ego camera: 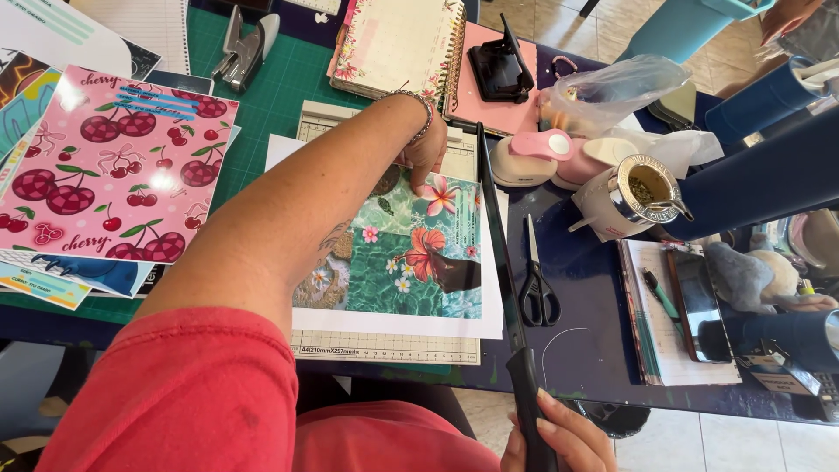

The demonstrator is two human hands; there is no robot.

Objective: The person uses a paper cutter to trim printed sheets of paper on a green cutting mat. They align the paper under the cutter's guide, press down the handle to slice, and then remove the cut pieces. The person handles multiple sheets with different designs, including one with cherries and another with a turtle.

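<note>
Floral printed sheet (411, 253) on paper trimmer (384, 347) | left hand (426, 156) pressing it flat | right hand (559, 437) clamped on cutter handle (531, 398)

- Dark phone (699, 301) with a blank black screen, lying at right of the frame.
- Clear plastic bag (616, 87), upper right.
- Small white label (780, 383), lower right corner.

Scissors (538, 284) (black-handled), cherry sheet (114, 166)
</note>
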